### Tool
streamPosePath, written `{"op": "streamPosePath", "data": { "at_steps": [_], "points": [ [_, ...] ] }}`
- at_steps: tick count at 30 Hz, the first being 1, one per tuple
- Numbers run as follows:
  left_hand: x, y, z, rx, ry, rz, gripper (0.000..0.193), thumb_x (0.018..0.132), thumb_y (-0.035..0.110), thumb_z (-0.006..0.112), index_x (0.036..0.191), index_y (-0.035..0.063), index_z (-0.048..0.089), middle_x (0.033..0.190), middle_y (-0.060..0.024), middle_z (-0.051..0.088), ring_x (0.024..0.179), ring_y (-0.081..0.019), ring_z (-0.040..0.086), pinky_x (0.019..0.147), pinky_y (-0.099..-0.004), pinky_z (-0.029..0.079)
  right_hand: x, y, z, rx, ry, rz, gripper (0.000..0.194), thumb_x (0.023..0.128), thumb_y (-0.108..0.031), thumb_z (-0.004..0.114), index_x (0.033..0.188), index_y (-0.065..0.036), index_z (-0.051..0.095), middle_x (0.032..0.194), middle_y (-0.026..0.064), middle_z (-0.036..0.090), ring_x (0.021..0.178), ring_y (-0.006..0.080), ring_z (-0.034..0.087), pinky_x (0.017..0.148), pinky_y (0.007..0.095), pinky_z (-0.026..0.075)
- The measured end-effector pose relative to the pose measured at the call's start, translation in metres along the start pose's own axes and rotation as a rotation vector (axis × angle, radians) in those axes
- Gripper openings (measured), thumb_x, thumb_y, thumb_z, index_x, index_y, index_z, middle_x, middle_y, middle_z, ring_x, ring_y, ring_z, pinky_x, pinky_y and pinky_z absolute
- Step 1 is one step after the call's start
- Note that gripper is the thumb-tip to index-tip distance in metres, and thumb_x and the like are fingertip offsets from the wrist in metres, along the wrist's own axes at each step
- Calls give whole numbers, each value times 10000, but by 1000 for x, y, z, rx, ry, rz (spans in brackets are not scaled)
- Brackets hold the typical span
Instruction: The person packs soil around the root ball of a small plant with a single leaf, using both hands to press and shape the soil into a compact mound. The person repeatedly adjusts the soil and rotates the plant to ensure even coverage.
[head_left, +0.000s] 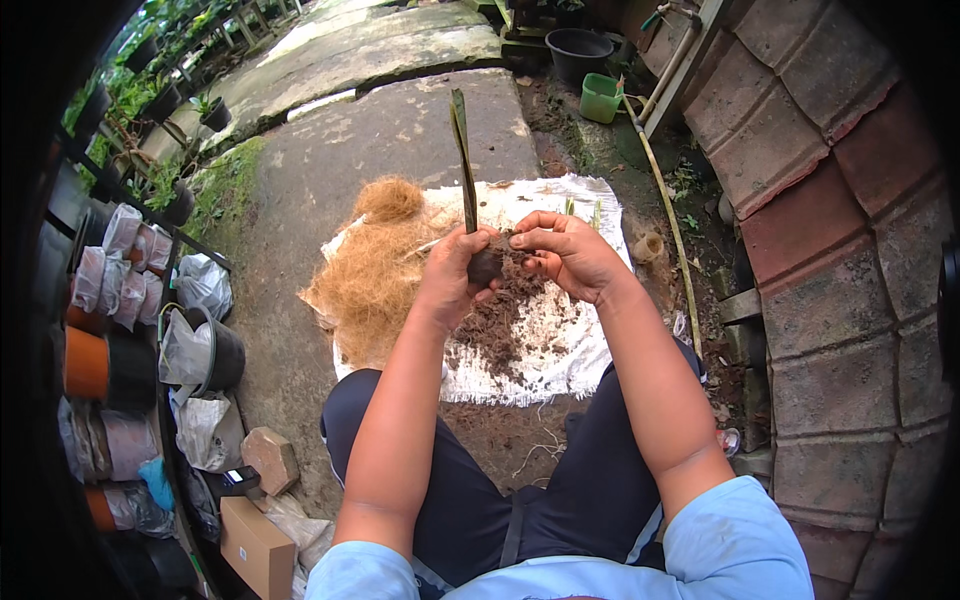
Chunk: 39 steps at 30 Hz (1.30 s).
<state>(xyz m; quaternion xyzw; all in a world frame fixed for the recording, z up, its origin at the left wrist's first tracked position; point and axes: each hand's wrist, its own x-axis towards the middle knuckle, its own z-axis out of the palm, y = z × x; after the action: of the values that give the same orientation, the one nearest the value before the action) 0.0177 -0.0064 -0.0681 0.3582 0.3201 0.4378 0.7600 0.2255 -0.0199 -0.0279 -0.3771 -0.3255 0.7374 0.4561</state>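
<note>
My left hand (450, 274) grips a small dark plant pot (485, 267), held tilted over a white woven sack (592, 330). A long, narrow green leaf (466, 169) rises from beside my left thumb. At the pot's mouth, the fingers of my right hand (574, 251) pinch a clump of brown, fibrous potting material (513, 251). More of that loose brown material (495, 330) lies on the sack below both hands. Golden-brown coconut fibre (367, 281) is heaped on the sack's left part. My fingers hide some of the pot and the plant's base.
On the left stand a bucket (221, 352) with plastic bags, a cardboard box (256, 547) and a paving block (270, 459). Roof tiles (821, 345) line the right side, near a hose (664, 202). A green container (601, 97) and a black basin (579, 54) are farther off.
</note>
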Motion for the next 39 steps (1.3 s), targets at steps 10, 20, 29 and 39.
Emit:
{"op": "streamPosePath", "data": {
  "at_steps": [10,20,29,39],
  "points": [
    [3,-1,-4,90,113,84,305,906,298,689,1078,52,635,886,-99,708,650,-204,661,555,-322,532,-4,4,-32,-561,231,-72,197,882,-53,751,1072,-1,751,993,122,766,824,155,729,762,312,569],
    [5,11,-16,-139,103,175,322,985,314,673,1116,28,604,990,-128,686,815,-230,710,609,-327,566,-11,-4,-62,-1022,447,232,342,947,-111,622,1258,-10,723,1103,212,763,963,275,760,875,386,579],
    [2,-2,7,7,-81,167,589,766,-31,880,1270,54,587,1090,-68,692,947,-181,715,765,-309,622,-5,12,-9,-707,310,-81,661,994,-519,666,1451,-56,552,1374,144,630,1203,251,633,995,389,524],
    [8,-21,18,110,-99,234,624,728,-106,824,1283,66,595,1115,-35,665,1007,-161,693,822,-315,628,10,32,19,-257,-87,-164,706,999,-455,689,1500,-37,421,1335,112,583,1229,175,589,974,310,519]
  ]
}}
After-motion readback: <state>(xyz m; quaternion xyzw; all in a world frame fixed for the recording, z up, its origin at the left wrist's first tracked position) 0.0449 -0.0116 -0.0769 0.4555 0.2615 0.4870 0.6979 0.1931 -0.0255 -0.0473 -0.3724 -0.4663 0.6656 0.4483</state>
